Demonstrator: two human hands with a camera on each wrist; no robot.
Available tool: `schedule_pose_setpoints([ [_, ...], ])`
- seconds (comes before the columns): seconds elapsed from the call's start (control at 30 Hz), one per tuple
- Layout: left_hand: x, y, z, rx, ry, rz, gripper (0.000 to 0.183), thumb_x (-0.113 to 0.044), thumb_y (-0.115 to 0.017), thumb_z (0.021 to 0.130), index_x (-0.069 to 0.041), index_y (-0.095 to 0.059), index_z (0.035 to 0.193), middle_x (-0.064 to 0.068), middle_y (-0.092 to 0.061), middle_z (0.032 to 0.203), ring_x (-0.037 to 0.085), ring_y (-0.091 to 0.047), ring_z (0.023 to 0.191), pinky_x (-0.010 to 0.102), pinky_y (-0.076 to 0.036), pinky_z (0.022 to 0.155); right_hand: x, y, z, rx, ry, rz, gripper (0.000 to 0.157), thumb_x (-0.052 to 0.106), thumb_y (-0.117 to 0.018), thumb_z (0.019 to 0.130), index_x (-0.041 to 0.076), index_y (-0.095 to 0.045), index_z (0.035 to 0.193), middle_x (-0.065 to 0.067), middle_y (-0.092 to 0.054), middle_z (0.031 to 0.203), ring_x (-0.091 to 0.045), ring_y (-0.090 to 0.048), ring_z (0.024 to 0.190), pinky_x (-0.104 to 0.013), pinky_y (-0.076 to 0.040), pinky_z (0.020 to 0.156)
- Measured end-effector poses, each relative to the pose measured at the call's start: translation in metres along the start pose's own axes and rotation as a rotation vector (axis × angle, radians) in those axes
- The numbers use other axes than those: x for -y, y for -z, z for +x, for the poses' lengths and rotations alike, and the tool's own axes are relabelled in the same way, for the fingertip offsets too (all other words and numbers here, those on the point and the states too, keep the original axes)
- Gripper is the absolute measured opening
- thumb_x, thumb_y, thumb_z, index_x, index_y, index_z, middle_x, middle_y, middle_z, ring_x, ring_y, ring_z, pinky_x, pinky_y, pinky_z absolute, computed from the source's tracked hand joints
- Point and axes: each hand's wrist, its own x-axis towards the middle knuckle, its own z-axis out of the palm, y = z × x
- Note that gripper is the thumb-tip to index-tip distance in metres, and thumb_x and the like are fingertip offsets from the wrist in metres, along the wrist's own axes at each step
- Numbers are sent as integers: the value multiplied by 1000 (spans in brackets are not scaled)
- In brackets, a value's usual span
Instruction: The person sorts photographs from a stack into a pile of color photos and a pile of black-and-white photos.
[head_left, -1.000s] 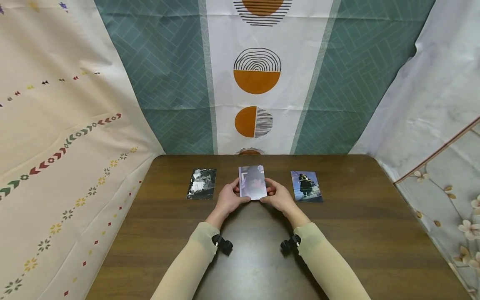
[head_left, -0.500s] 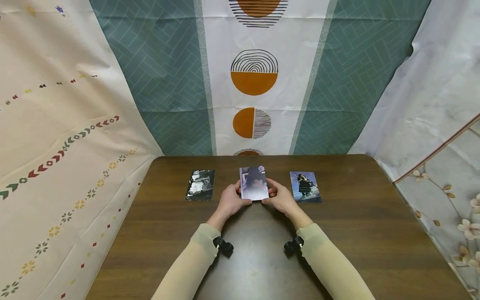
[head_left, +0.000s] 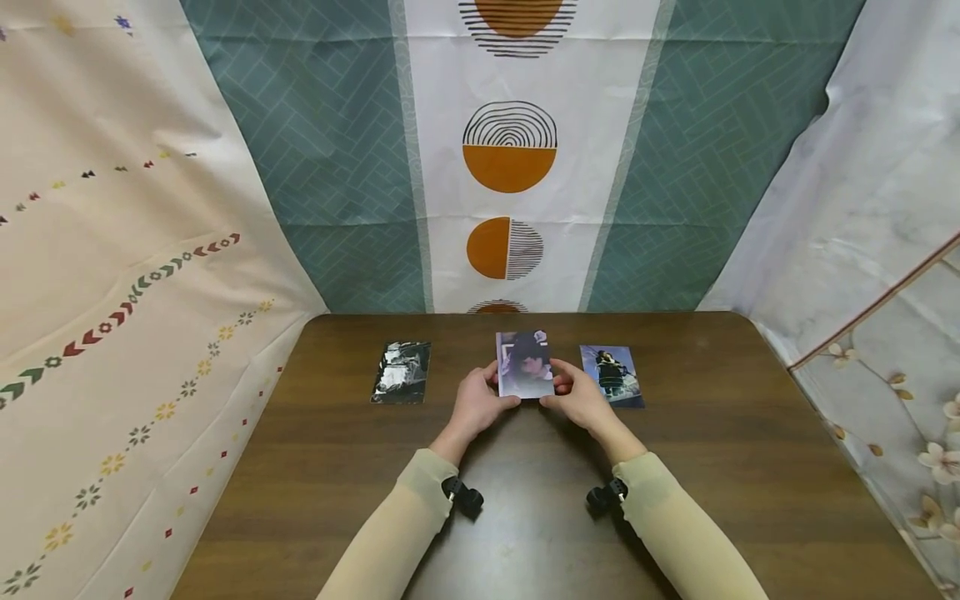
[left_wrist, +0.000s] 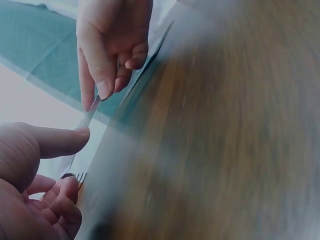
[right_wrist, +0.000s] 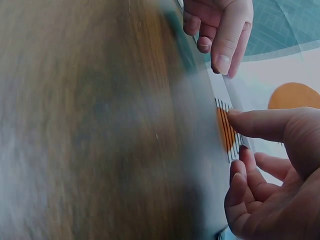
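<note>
In the head view, a purple-toned photo card [head_left: 523, 367] with a dark-haired figure is held up over the table, tilted toward the camera. My left hand [head_left: 478, 403] pinches its lower left corner, thumb in front and fingers behind. At the lower right corner my right hand [head_left: 583, 402] pinches it the same way. Both wrist views show the card edge-on as a thin strip [left_wrist: 89, 116] between the hands. A black-and-white photo [head_left: 401, 372] lies flat to the left. To the right lies a blue-toned photo [head_left: 611, 373], its lower left part hidden behind my right hand.
The brown wooden table [head_left: 315, 483] has its far edge against a green and white curtain [head_left: 345, 167] with orange circles. A cream patterned cloth [head_left: 150, 333] hangs on the left, a pale floral one [head_left: 862, 250] on the right.
Both hands have carried the purple photo card a little to the right, closer to the blue-toned photo. Glare on the card has faded, so its picture shows more clearly.
</note>
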Motion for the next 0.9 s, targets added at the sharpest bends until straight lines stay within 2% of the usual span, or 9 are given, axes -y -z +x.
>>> schedule_pose_setpoints([
  [0.2,-15,-18,3,1,-10,1,89,-14,-98,77,7,-54,152,9,-62,105,15,-53,78,28,-46,67,-10,22,-5,-3,-12,-15,79,7,-86,88,3,-49,158,-18,-63,121,-32,-60,110,-43,-50,95],
  [0.37,-32,-39,8,20,-8,-23,89,-16,-98,77,5,-55,152,5,-61,102,11,-50,74,25,-45,65,-21,47,-10,-13,-16,-18,82,11,-86,89,3,-47,160,-21,-62,125,-35,-59,114,-46,-49,97],
  [0.57,-50,-72,11,45,-30,25,84,-24,-98,79,-2,-60,151,1,-59,94,13,-47,81,28,-43,74,-41,78,-17,-20,-21,-83,85,18,-88,90,5,-45,162,-20,-62,126,-36,-58,116,-50,-48,99],
  [0.7,-61,-91,11,43,-9,43,86,-29,-98,79,-5,-60,152,-1,-58,93,13,-47,82,29,-43,76,-53,94,-20,-21,-26,-115,86,21,-87,91,4,-43,163,-21,-61,128,-38,-57,118,-52,-47,101],
  [0.9,-76,-111,11,44,27,132,90,-38,-98,79,-9,-58,155,-3,-59,104,12,-52,86,29,-47,75,-68,108,-25,-41,-31,-107,84,18,-87,91,-1,-44,161,-25,-60,129,-40,-56,118,-51,-46,102],
])
